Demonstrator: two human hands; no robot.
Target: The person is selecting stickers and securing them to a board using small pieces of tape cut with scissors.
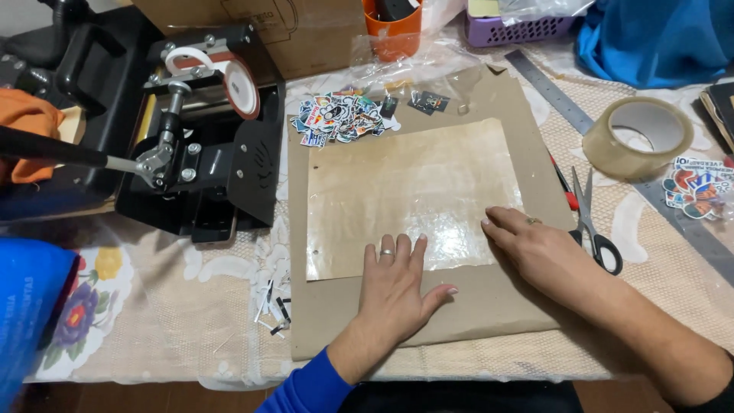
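Pressing flat, both hands lie on a glossy tan sheet (409, 191) that rests on a larger piece of brown cardboard (489, 306) at the middle of the worktop (176, 336).

Head view, hands: left hand (394, 287) palm down, fingers (401, 251) stretched out and close together, tips on the sheet's near edge, thumb splayed onto the cardboard. Right hand (539, 248) also flat, fingers near together, tips on the sheet's near right corner. Neither hand grips anything.

Head view, handling (judgement): the sheet looks thin, light and flexible, its shine suggests a slick film face, likely slippery under dry skin and easy to crease. Small holes show along its left edge. Best hold would be at an edge or corner, lifted with a fingertip first, since it lies flush. The cardboard looks stiffer and would carry the sheet if moved together.

Head view, surroundings: a pile of colourful stickers (336, 118) sits at the cardboard's far left corner, just beyond the sheet. Black heat press (206, 153) stands to the left, its handle reaching outward. Scissors (592, 222) lie just right of the right hand, close enough to be nudged. Roll of clear tape (638, 136) and a metal ruler (558, 95) lie further right; more stickers (696, 187) near the edge. Orange cup (392, 32) and purple basket (516, 29) stand at the far side, well apart. Paper scraps (273, 306) lie left of the cardboard.
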